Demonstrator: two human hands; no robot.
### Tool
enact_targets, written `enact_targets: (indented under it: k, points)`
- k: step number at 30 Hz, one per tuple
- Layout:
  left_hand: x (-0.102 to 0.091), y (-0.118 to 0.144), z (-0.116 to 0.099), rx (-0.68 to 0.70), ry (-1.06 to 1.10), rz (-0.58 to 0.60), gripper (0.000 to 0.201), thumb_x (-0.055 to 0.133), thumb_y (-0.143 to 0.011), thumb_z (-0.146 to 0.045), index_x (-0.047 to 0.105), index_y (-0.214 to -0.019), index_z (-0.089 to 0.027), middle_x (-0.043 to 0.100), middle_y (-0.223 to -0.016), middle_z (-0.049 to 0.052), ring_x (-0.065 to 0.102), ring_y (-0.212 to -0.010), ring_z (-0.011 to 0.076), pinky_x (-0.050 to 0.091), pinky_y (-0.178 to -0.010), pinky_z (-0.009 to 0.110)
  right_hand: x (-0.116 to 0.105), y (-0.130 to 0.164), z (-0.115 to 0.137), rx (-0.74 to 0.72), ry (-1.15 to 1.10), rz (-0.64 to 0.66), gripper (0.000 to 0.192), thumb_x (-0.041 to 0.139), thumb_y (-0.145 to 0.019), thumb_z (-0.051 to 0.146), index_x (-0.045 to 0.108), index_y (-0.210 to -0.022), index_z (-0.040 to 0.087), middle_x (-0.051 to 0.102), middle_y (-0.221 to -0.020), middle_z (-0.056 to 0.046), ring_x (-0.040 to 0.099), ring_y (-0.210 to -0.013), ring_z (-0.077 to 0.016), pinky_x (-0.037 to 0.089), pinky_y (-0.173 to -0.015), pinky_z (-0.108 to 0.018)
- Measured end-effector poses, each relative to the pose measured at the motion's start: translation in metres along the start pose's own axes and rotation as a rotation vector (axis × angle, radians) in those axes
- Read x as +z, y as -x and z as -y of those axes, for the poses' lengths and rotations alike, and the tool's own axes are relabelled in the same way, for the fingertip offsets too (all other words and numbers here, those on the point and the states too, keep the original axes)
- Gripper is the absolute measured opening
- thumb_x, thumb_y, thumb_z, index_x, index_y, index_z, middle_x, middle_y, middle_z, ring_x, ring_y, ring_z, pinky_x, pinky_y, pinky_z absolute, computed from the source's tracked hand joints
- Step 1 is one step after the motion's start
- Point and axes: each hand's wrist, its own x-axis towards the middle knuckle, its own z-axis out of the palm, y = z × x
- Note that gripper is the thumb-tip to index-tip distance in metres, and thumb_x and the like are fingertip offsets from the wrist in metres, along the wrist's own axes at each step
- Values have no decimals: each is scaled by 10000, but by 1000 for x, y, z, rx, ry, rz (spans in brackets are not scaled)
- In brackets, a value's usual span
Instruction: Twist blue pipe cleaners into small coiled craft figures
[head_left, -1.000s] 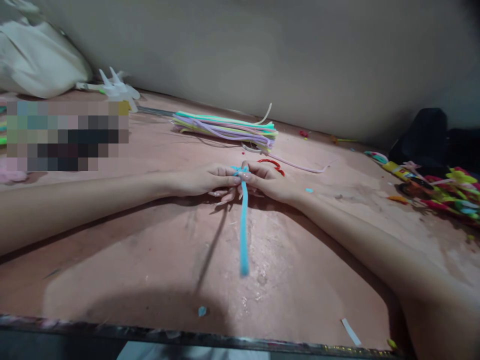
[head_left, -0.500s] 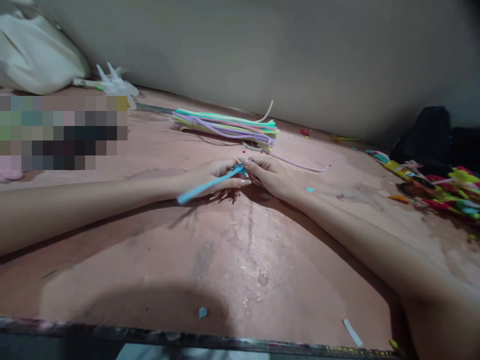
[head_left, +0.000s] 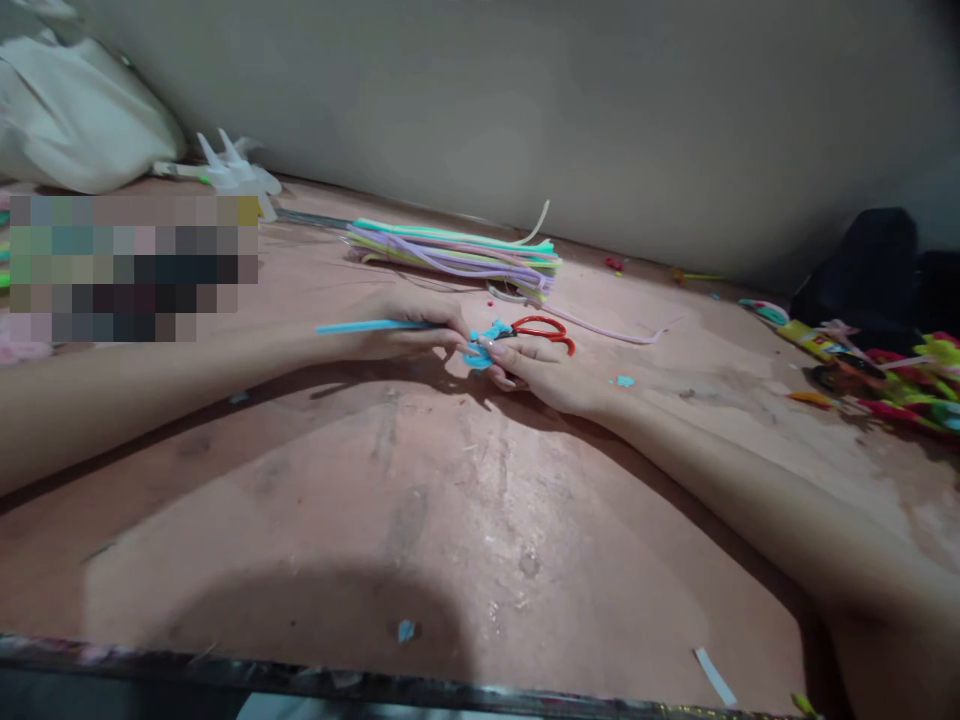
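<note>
Your two bare hands meet near the middle of a pinkish counter point(head_left: 465, 520), arms reaching in from either side. Your left hand point(head_left: 405, 330) has its grip closed around one blue pipe cleaner point(head_left: 360, 326), whose straight free end points away to the left across your wrist. Your right hand point(head_left: 540, 370) pinches the other end of that same pipe cleaner, where it is bunched into a small twisted loop between your fingertips point(head_left: 487, 348). The loop sits just above the counter, right between the two hands.

One pair of red-handled scissors point(head_left: 544, 330) lies just behind your right hand, touching or nearly touching it. Farther behind the scissors lies one bundle of pastel pipe cleaners point(head_left: 457, 250), too many to count, in green, purple, pink and yellow. One single lilac pipe cleaner point(head_left: 615, 335) trails to the right of the scissors.

Well to the left of the bundle sit one white bag point(head_left: 75, 110) and two white nozzle tips point(head_left: 232, 165). Far right of the scissors is a heap of bright finished pieces point(head_left: 892, 380). Three small blue scraps point(head_left: 406, 630) dot the counter, one near its front edge, and one white strip point(head_left: 714, 676) lies at the front right.
</note>
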Motion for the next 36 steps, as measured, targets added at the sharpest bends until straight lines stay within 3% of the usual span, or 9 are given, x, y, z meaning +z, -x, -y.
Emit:
enact_targets:
  k: [3,7,12,16,19,29,33,36]
  points:
    - [-1,-2,-1,-120,172,-64,289,805,-866,-437,762,-736,-183,641,-612,13,527,-570,117,385,-512,211,1,3,4,-44,-130,105,473,593,-1096,535,552,-771,194,418,-707,40,314,-615,-109,271,-577,-273]
    - [3,-1,2,-290,397,23,348,926,-789,-426,729,-679,-160,645,-596,19,527,-517,100,391,-477,197,0,4,2,-64,-136,254,381,599,-1104,515,663,-936,179,528,-838,2,431,-718,-126,370,-656,-259]
    - [4,5,1,-387,519,114,367,935,-805,-510,776,-841,-180,751,-758,49,659,-631,143,486,-523,199,-1,6,2,-3,-76,186,355,599,-1091,530,683,-988,201,550,-884,-16,497,-822,-156,449,-731,-261]
    - [8,4,3,-353,421,191,289,929,-832,-409,760,-796,-177,698,-664,16,589,-554,101,402,-465,158,-5,5,7,-8,47,216,352,569,-1099,520,678,-1024,194,589,-910,-30,499,-809,-159,466,-727,-260]
    - [10,1,6,-343,457,185,260,931,-814,-388,774,-813,-181,727,-698,28,614,-561,117,449,-477,173,-9,5,8,-21,107,233,316,548,-1112,456,686,-1031,183,617,-933,-38,521,-815,-156,483,-747,-258]
    - [6,2,5,-373,507,213,189,827,-907,-367,831,-845,-189,801,-846,68,642,-610,122,474,-504,179,-12,3,7,91,-83,184,193,562,-1081,306,724,-1045,208,677,-974,-42,587,-831,-159,514,-741,-273]
    - [2,1,7,-258,321,162,174,827,-913,-366,813,-866,-199,746,-788,28,637,-646,128,482,-551,180,-10,3,5,144,-150,190,190,544,-1081,254,710,-1017,189,677,-956,-44,603,-838,-153,529,-755,-263]
    - [-1,-1,5,-177,150,193,192,799,-951,-394,822,-929,-204,769,-871,31,673,-752,149,513,-636,189,-9,4,10,154,-133,189,163,544,-1084,254,688,-1042,190,688,-963,-56,639,-876,-166,537,-765,-266]
